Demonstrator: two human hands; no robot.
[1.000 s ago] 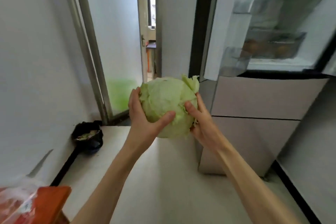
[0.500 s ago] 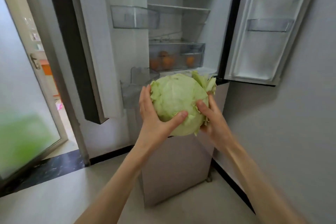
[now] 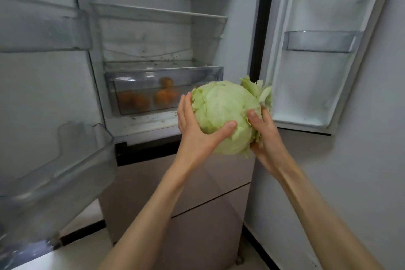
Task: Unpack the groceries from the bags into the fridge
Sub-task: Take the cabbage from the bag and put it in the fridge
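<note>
A pale green cabbage is held up in front of the open fridge. My left hand grips its left side, thumb laid across the front. My right hand grips its right underside, with loose outer leaves above the fingers. The cabbage hangs just outside the fridge's lower right corner, in front of the clear crisper drawer.
Several orange fruits lie in the drawer. Glass shelves above hold nothing. The left door with clear bins swings out at left. The right door with one bin stands open. Closed beige freezer drawers sit below.
The view swung from the doorway to the fridge and moved closer. Both hands carried the cabbage toward the fridge opening, their hold on it unchanged.
</note>
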